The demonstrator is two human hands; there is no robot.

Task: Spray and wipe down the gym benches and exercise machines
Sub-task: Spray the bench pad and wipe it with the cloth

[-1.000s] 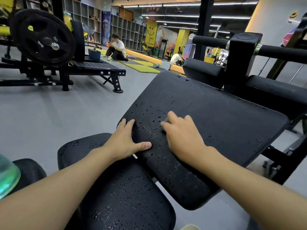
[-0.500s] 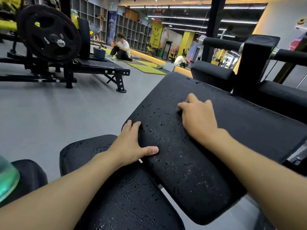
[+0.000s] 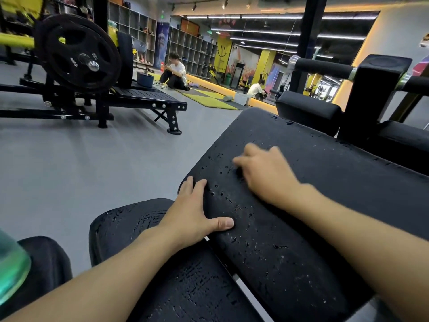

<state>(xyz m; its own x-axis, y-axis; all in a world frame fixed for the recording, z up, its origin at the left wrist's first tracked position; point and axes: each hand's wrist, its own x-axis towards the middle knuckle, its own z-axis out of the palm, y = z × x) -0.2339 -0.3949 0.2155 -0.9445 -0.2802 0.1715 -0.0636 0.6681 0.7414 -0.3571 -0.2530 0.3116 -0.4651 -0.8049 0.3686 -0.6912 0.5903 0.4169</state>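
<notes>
Two hands are laid on the speckled black back pad [image 3: 329,201] at centre right. The left hand [image 3: 192,217] is spread over its near-left edge, thumb on top. The right hand [image 3: 267,175], blurred, is pressed farther up with fingers curled; whether anything is pinched cannot be told.

The right hand [image 3: 267,175] slid up the wet back pad [image 3: 336,205] toward the frame's centre, then drew back slightly leftward; now blurred, its fingers were perhaps curled.

The back pad [image 3: 336,194] lies bare up to the black post [image 3: 371,101] and foam roller [image 3: 322,68] behind it.
</notes>
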